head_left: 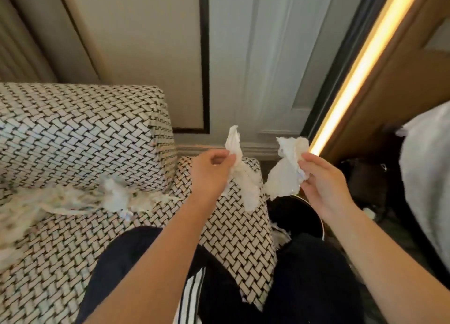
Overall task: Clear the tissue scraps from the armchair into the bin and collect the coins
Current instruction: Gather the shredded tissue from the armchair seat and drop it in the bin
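The left hand (211, 176) pinches a long tissue scrap (239, 177) between thumb and curled fingers, and the strip hangs over the right armrest (233, 233). The right hand (322, 186) grips a wider scrap (283, 177) at its right edge, holding it above the near-left rim of the bin (291, 215), which stands on the floor just right of the armrest. Both hands are closed on paper and the two pieces are apart.

The tissue looks very light, limp and ragged at the edges. It would likely tear if tugged, and it may drift instead of dropping straight. A loose bunching pinch near the middle of each piece should hold best, with the release made low over the bin mouth.

More scraps lie in a loose pile (114, 198) on the seat of the armchair (85, 133), to the left, near the foot of the backrest. The picture is blurred there, and no coins can be made out. The woven black-and-white upholstery could easily hide small pieces.

Beyond the chair is a panelled wall (146, 55) with dark trim. A glowing light strip (353, 80) runs up the right side, and white bedding (426, 177) sits at the far right edge.
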